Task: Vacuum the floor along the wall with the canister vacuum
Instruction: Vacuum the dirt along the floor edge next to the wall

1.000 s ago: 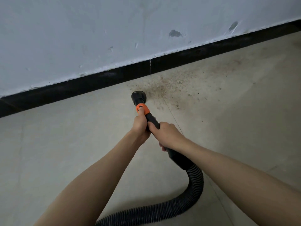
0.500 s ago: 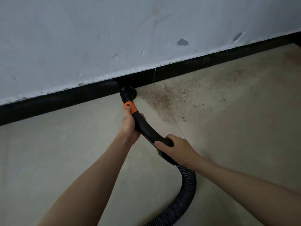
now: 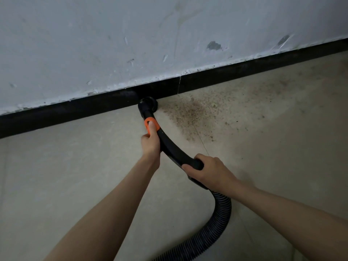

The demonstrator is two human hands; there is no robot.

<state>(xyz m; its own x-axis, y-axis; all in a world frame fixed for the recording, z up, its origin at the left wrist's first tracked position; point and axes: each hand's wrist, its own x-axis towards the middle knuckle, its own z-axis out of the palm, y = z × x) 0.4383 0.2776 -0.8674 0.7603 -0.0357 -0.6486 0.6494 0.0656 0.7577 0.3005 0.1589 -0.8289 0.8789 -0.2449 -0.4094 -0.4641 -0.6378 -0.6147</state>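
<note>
Since the frame a second back, the nozzle has advanced from the open floor to the foot of the wall, and the right hand has slid back along the wand away from the left hand; half a second back the layout was much as now.

Head view: nozzle sits on the floor touching the black skirting board below the white wall. Left hand is wrapped round the wand just behind the orange collar, thumb laid forward along it. Right hand is clamped round the wand's rear end, where the ribbed hose joins and loops off the lower edge of view. The canister itself is not in view.

Governing relation: the dirt patch lies immediately to the right of the nozzle, spreading along the skirting and out over the floor. The wand's long axis runs from the right hand forward and left to the wall. Left hand is nearer the nozzle and, in my judgement, steers; a rightward sweep along the skirting looks due. Floor left of the nozzle appears cleaner.
</note>
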